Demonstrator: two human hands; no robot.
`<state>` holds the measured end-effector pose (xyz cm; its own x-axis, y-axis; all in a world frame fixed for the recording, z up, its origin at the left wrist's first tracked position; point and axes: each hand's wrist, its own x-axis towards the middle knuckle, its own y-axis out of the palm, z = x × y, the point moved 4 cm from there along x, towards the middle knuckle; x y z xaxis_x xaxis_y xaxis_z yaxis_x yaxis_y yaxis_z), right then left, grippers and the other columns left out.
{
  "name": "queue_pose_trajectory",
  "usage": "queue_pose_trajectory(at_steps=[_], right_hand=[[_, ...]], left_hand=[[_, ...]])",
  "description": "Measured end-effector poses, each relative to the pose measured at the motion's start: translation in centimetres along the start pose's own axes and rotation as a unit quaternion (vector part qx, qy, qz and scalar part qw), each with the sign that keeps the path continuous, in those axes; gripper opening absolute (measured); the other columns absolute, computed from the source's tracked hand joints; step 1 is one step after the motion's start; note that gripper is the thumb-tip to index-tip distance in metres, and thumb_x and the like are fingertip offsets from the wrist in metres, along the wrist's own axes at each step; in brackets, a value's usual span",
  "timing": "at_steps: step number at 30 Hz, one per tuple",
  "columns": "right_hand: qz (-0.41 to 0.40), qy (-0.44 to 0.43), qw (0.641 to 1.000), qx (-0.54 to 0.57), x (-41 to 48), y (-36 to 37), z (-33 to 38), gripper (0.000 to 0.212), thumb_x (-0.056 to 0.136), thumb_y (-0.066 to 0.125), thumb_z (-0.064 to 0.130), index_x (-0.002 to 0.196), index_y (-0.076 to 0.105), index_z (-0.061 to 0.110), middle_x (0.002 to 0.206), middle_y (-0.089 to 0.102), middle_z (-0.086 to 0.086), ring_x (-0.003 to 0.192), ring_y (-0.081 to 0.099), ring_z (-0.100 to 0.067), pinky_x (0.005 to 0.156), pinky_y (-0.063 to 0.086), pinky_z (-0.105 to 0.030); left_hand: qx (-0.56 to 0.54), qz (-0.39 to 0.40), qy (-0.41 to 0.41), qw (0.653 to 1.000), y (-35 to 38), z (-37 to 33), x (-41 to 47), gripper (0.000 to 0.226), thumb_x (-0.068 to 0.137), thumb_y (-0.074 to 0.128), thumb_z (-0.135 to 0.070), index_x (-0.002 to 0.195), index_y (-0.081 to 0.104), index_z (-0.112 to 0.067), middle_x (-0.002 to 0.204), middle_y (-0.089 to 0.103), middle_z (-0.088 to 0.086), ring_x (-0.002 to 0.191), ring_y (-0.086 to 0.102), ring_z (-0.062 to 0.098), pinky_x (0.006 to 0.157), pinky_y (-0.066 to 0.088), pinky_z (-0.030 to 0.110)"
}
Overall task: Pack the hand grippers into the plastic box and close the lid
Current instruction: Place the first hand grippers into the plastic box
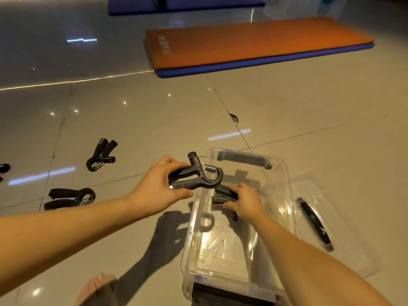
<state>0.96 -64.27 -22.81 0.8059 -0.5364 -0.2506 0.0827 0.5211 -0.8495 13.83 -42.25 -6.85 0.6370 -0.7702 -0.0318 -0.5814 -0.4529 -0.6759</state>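
A clear plastic box [284,173] stands open on the tiled floor in front of me. My left hand [161,186] grips a black hand gripper [198,177] by its handles, just above the box's left rim. My right hand [245,200] is inside the box, closed on a second black hand gripper [223,194]. Two more hand grippers lie on the floor to the left, one [101,155] farther off and one [70,198] nearer. The clear lid [344,244], with a black handle, lies flat to the right of the box.
An orange mat on a blue mat [254,43] lies ahead on the floor, with another blue mat [183,4] beyond it. A dark object [4,168] shows at the far left edge. A foot [97,288] is at the bottom left. A floor tile is chipped [234,118].
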Motion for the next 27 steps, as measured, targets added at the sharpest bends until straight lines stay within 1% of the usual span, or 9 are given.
queue_pose_trajectory(at_steps=[3,6,11,12,15,18,23,25,27], right_hand=[[0.006,-0.018,0.997,-0.076,1.1,0.9,-1.1,0.052,0.079,0.079,0.05,0.125,0.067,0.029,0.108,0.061,0.006,0.101,0.058,-0.02,0.088,0.049,-0.037],[0.01,-0.026,0.993,-0.112,1.5,1.9,-2.0,0.058,0.083,0.074,0.05,0.136,0.06,0.031,0.131,0.06,0.006,0.122,0.05,-0.024,0.103,0.038,-0.041],[-0.01,0.001,0.994,-0.105,2.0,2.5,-2.6,0.06,0.09,0.069,0.044,0.146,0.05,0.033,0.143,0.054,0.008,0.132,0.042,-0.023,0.112,0.029,-0.042],[-0.02,0.004,0.994,-0.105,2.1,2.6,-2.7,0.059,0.091,0.068,0.042,0.146,0.049,0.033,0.143,0.054,0.009,0.133,0.042,-0.022,0.113,0.028,-0.042],[-0.057,0.005,0.994,-0.09,1.8,2.9,-2.7,0.058,0.091,0.069,0.037,0.146,0.05,0.031,0.144,0.055,0.01,0.133,0.042,-0.021,0.115,0.026,-0.04],[-0.076,0.014,0.995,-0.06,1.7,3.2,-2.8,0.059,0.088,0.073,0.035,0.144,0.054,0.028,0.142,0.056,0.007,0.132,0.043,-0.022,0.115,0.026,-0.038],[-0.074,0.031,0.997,-0.007,1.1,1.9,-2.5,0.061,0.083,0.08,0.035,0.139,0.059,0.021,0.135,0.059,0.002,0.126,0.051,-0.023,0.109,0.038,-0.036],[-0.085,0.048,0.993,0.073,0.1,-0.3,-1.6,0.058,0.087,0.078,0.032,0.139,0.059,0.016,0.137,0.058,0.001,0.129,0.051,-0.02,0.108,0.041,-0.033],[-0.134,0.063,0.967,0.208,-1.4,-3.9,0.3,0.048,0.091,0.073,0.029,0.136,0.061,0.015,0.128,0.063,0.003,0.122,0.058,-0.016,0.102,0.046,-0.028]], left_hand=[[-0.02,0.012,0.001,1.0,0.8,0.6,1.5,0.065,0.071,0.09,-0.027,0.13,0.062,-0.03,0.109,0.055,-0.011,0.111,0.053,0.01,0.102,0.047,0.034],[-0.025,0.024,0.007,0.999,1.1,1.3,2.7,0.068,0.07,0.09,-0.029,0.131,0.061,-0.03,0.11,0.055,-0.01,0.111,0.052,0.009,0.1,0.046,0.029],[-0.035,0.039,0.002,0.999,1.4,2.3,3.9,0.069,0.069,0.091,-0.033,0.132,0.062,-0.029,0.109,0.054,-0.013,0.106,0.053,0.009,0.075,0.049,0.028],[-0.039,0.04,0.004,0.998,1.5,2.4,4.0,0.069,0.069,0.091,-0.032,0.131,0.062,-0.029,0.109,0.054,-0.012,0.106,0.053,0.009,0.076,0.049,0.027],[-0.038,0.04,0.013,0.998,1.6,2.3,4.2,0.067,0.069,0.09,-0.031,0.129,0.061,-0.032,0.11,0.056,-0.011,0.108,0.052,0.007,0.091,0.046,0.024],[-0.041,0.044,0.016,0.998,1.7,2.3,4.0,0.067,0.069,0.09,-0.031,0.129,0.061,-0.033,0.111,0.056,-0.01,0.109,0.053,0.007,0.096,0.045,0.024],[-0.044,0.048,0.028,0.998,1.8,2.0,3.5,0.065,0.068,0.091,-0.033,0.125,0.06,-0.038,0.11,0.056,-0.013,0.108,0.053,0.005,0.096,0.046,0.026],[-0.052,0.049,0.031,0.997,1.8,1.5,3.3,0.064,0.069,0.091,-0.033,0.124,0.059,-0.041,0.109,0.056,-0.015,0.108,0.052,0.002,0.098,0.046,0.027],[-0.057,0.056,0.037,0.996,1.7,0.8,3.1,0.065,0.071,0.09,-0.033,0.128,0.06,-0.037,0.11,0.055,-0.015,0.11,0.051,0.003,0.1,0.046,0.03]])
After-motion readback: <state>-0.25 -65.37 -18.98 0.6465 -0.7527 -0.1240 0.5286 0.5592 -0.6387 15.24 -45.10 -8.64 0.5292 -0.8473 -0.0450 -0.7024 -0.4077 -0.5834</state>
